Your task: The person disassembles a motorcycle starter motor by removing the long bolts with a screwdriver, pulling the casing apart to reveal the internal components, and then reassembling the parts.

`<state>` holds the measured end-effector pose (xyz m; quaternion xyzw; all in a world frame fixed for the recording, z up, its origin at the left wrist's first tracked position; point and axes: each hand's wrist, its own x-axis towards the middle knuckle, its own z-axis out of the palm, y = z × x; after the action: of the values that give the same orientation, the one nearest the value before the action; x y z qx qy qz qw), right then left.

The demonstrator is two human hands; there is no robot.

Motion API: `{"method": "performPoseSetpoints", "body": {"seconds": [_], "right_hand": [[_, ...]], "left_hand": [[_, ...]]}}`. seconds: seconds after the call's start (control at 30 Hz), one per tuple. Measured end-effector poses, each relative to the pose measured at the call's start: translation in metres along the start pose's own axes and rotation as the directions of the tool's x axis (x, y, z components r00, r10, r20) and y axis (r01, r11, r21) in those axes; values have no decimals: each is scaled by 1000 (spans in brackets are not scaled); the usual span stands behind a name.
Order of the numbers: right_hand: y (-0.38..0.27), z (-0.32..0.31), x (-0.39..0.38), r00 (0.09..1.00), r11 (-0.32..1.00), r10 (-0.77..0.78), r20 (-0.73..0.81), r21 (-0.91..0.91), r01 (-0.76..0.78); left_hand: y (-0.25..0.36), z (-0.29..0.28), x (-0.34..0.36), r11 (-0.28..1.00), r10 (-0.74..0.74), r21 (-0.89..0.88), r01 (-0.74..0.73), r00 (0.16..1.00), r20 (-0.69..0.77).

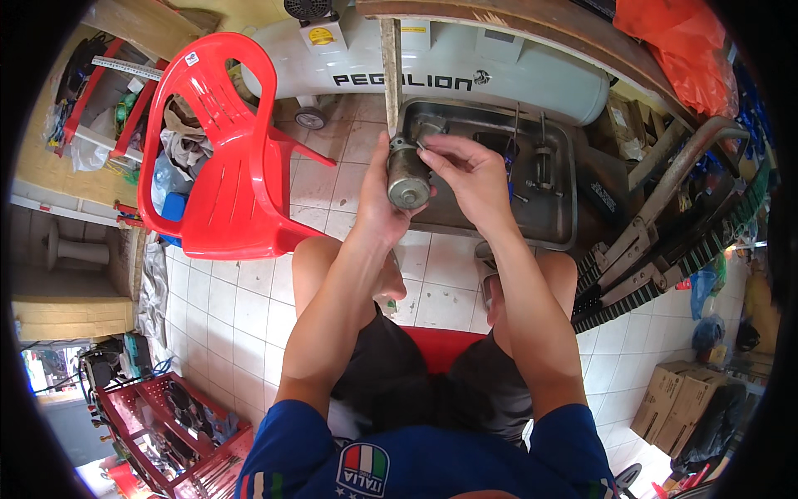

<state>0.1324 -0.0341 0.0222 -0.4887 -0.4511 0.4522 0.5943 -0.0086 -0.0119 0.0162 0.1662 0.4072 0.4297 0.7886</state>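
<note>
My left hand (376,200) is wrapped round a grey metal cylinder that looks like a starter motor (407,186). Its round end, with a small raised boss in the middle, faces me. The fingers and thumb of my right hand (472,170) are pinched together at the far right side of the motor. What sits between those fingertips is too small to make out. Both hands are raised above the near left part of a shallow metal tray (572,191). A blue-handled tool (510,154) and a long metal tool (543,162) lie in the tray.
To the left stands a red plastic chair (224,195). A white tank (532,83) lies behind the tray, under a wooden bench edge (499,21). Metal arms with ridged strips (640,249) reach in from the right. Cardboard boxes (677,403) and a red tool cart (158,424) stand farther off.
</note>
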Motion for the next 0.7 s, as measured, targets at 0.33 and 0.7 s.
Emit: {"method": "performPoseSetpoints", "body": {"seconds": [0.33,0.7], "right_hand": [[0,-11,2,1000,993,-23,15,-114,24],[-6,-16,3,998,999,42,52,2,-42]], "left_hand": [[-1,-3,3,999,-36,25,34,993,116],[3,-4,10,999,28,24,-32,989,144]]}}
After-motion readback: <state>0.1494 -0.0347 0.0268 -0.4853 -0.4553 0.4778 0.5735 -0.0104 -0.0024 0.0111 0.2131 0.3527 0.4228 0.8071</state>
